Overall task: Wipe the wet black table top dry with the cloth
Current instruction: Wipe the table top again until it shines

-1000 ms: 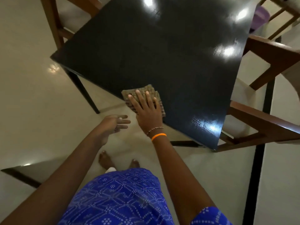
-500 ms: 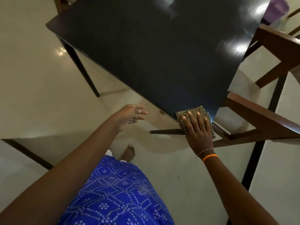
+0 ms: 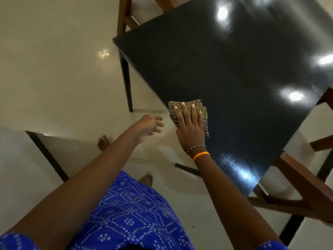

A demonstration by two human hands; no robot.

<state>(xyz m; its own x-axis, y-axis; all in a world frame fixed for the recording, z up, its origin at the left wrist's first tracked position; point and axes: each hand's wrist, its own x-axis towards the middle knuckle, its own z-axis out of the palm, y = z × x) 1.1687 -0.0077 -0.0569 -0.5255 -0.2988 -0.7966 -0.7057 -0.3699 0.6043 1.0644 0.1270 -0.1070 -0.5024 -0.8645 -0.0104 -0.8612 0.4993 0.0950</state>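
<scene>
Checked cloth [image 3: 189, 112] flat under right hand [image 3: 190, 129], fingers spread, pressing at black table top [image 3: 225, 73] edge; left hand [image 3: 148, 126] beside, loose, empty.

Cloth [image 3: 189, 110] on table top [image 3: 225, 69] near edge, right hand [image 3: 190, 127] atop; left hand [image 3: 148, 126] left, off table.

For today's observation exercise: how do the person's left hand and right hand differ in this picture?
The right hand lies flat on the folded checked cloth at the black table top's near edge; the left hand hangs off the table over the floor, touching nothing. The right wrist wears an orange band and a beaded bracelet; the left wrist is bare. Both hands have open fingers.
</scene>
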